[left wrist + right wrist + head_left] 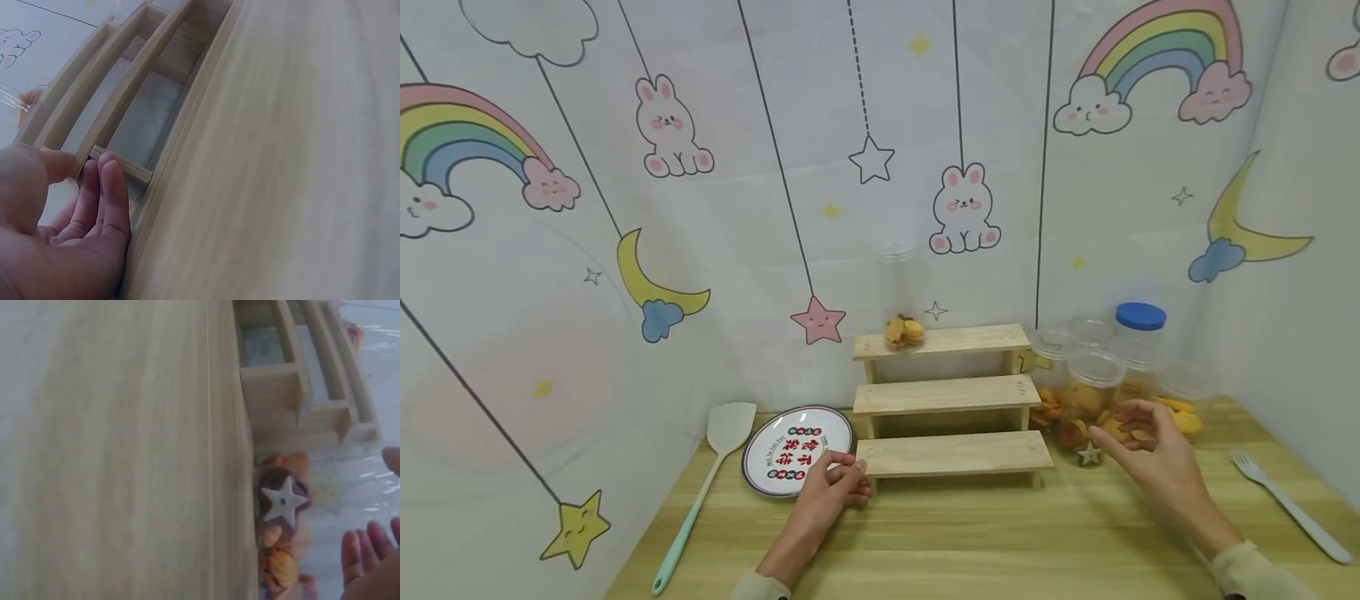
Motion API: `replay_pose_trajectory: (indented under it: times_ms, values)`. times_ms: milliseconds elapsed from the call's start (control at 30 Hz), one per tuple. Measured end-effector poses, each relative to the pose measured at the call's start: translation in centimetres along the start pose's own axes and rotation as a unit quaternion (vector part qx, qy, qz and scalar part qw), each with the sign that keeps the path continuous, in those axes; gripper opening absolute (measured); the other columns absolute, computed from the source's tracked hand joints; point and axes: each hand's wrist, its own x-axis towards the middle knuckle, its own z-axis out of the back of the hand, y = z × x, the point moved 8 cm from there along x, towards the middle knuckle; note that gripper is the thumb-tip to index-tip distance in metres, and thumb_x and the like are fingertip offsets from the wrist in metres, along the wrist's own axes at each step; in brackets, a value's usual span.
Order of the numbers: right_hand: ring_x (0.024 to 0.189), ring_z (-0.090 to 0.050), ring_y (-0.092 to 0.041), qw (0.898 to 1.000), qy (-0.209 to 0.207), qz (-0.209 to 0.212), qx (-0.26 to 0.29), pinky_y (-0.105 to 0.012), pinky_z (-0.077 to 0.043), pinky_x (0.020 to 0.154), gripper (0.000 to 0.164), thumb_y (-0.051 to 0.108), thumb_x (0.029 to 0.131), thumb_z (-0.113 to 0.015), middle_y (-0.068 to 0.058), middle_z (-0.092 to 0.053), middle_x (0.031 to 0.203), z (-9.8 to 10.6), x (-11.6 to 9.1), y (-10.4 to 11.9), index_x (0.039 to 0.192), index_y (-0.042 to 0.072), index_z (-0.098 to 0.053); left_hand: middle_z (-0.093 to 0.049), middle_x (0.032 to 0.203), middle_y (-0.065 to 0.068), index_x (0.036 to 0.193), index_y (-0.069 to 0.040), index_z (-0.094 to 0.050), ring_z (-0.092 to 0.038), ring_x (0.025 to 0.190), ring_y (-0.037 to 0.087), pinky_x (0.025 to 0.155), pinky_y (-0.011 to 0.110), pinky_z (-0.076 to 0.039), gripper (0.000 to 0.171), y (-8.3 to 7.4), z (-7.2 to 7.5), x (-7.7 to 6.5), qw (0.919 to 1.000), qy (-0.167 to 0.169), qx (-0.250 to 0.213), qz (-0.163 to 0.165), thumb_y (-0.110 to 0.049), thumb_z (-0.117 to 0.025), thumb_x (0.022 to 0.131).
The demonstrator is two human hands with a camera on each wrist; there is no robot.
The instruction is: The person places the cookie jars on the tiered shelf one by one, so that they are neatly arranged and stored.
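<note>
A three-step wooden display stand (951,452) stands on the table. My left hand (829,493) pinches the left end of its lowest step; in the left wrist view the thumb lies on one side of the board (128,81) and the fingers on the other. A clear jar (901,287) with cookies in its bottom sits on the top step. My right hand (1161,458) hovers in front of several clear jars, thumb and fingers apart. The nearest jar (1094,383) contains cookies. A small star-shaped piece (1089,454) shows low at its front, also star-shaped (284,501) in the right wrist view.
Left of the stand lies a round plate (767,475) with red characters. Farther left is a spatula (688,525) with a green handle. A pale fork (1296,507) lies at the far right. One jar has a blue lid (1141,316). A printed cloth wall (880,100) rises behind.
</note>
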Motion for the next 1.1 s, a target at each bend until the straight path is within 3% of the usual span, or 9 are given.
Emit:
replay_pose_trajectory:
  times_ms: [200, 300, 433, 500, 600, 667, 733, 933, 1100]
  values:
    - [0.116, -0.051, -0.023, 1.000, 0.023, -0.008, -0.013, -0.005, -0.051, 0.079, 0.078, 0.038, 0.087, -0.079, -0.016, -0.052, 0.138, -0.6, 0.5, -0.3, 0.144, 0.003, -0.039, -0.070, 0.093, 0.015, 0.123, 0.003, -0.045, -0.071, 0.083, 0.023, 0.078, 0.037, -0.065, 0.043, -0.1, 0.1, 0.0, 1.0000, -0.002, -0.004, 0.002, -0.025, -0.067, 0.098]
    - [0.120, -0.051, -0.034, 0.999, 0.030, -0.011, -0.017, -0.005, -0.048, 0.080, 0.082, 0.040, 0.088, -0.078, -0.019, -0.051, 0.140, -0.7, 0.7, -0.4, 0.147, 0.002, -0.037, -0.071, 0.094, 0.015, 0.122, 0.003, -0.045, -0.071, 0.083, 0.023, 0.077, 0.036, -0.065, 0.043, -0.2, 0.1, -0.1, 1.0000, -0.005, -0.003, 0.002, -0.025, -0.067, 0.098]
    - [0.120, -0.051, -0.037, 0.999, 0.034, -0.012, -0.030, -0.005, -0.048, 0.080, 0.085, 0.044, 0.087, -0.078, -0.020, -0.052, 0.137, -1.0, 0.9, -0.5, 0.150, 0.003, -0.037, -0.071, 0.094, 0.015, 0.122, 0.003, -0.045, -0.070, 0.082, 0.022, 0.076, 0.034, -0.065, 0.043, -0.1, 0.1, -0.2, 1.0000, -0.006, -0.001, 0.004, -0.025, -0.067, 0.098]
    - [0.120, -0.051, -0.037, 0.998, 0.035, -0.013, -0.043, -0.012, -0.052, 0.081, 0.086, 0.046, 0.087, -0.077, -0.020, -0.052, 0.135, -1.1, 1.0, -0.6, 0.151, 0.005, -0.037, -0.071, 0.093, 0.015, 0.122, 0.003, -0.045, -0.070, 0.082, 0.022, 0.076, 0.034, -0.065, 0.043, -0.1, 0.1, -0.2, 1.0000, -0.005, -0.001, 0.004, -0.025, -0.067, 0.098]
    - [0.122, -0.050, -0.040, 0.998, 0.043, -0.017, -0.052, -0.036, -0.057, 0.093, 0.090, 0.049, 0.086, -0.077, -0.022, -0.050, 0.137, -1.5, 1.1, -0.6, 0.153, 0.005, -0.036, -0.071, 0.092, 0.015, 0.122, 0.003, -0.045, -0.070, 0.081, 0.021, 0.075, 0.034, -0.065, 0.043, -0.1, 0.2, -0.1, 1.0000, -0.005, -0.001, 0.004, -0.025, -0.067, 0.098]
    - [0.126, -0.048, -0.044, 0.997, 0.052, -0.023, -0.046, -0.055, -0.052, 0.099, 0.093, 0.049, 0.086, -0.077, -0.025, -0.047, 0.142, -1.8, 1.2, -0.6, 0.153, 0.004, -0.032, -0.071, 0.092, 0.015, 0.122, 0.003, -0.046, -0.070, 0.081, 0.021, 0.075, 0.034, -0.065, 0.043, -0.1, 0.2, 0.0, 1.0000, -0.006, -0.001, 0.004, -0.025, -0.067, 0.098]
    - [0.130, -0.045, -0.048, 0.997, 0.061, -0.026, -0.035, -0.066, -0.046, 0.101, 0.096, 0.049, 0.086, -0.077, -0.027, -0.044, 0.147, -2.1, 1.2, -0.7, 0.154, 0.002, -0.029, -0.071, 0.092, 0.015, 0.122, 0.003, -0.046, -0.070, 0.081, 0.021, 0.075, 0.034, -0.065, 0.043, -0.1, 0.2, 0.0, 1.0000, -0.007, 0.000, 0.004, -0.026, -0.067, 0.098]
    - [0.135, -0.043, -0.050, 0.996, 0.077, -0.027, -0.018, -0.066, -0.043, 0.106, 0.099, 0.048, 0.087, -0.076, -0.028, -0.039, 0.154, -2.9, 1.5, -0.8, 0.155, 0.000, -0.023, -0.071, 0.092, 0.016, 0.122, 0.003, -0.046, -0.070, 0.080, 0.022, 0.074, 0.033, -0.065, 0.042, -0.1, 0.2, -0.1, 1.0000, -0.009, -0.001, 0.003, -0.024, -0.067, 0.098]
    - [0.131, -0.048, -0.048, 0.997, 0.065, -0.022, -0.019, -0.062, -0.047, 0.103, 0.094, 0.048, 0.087, -0.076, -0.028, -0.046, 0.147, -2.8, 1.5, -0.6, 0.151, -0.001, -0.028, -0.070, 0.093, 0.016, 0.122, 0.003, -0.046, -0.070, 0.081, 0.022, 0.075, 0.034, -0.065, 0.042, -0.1, 0.1, -0.1, 1.0000, -0.006, 0.000, 0.004, -0.025, -0.067, 0.098]
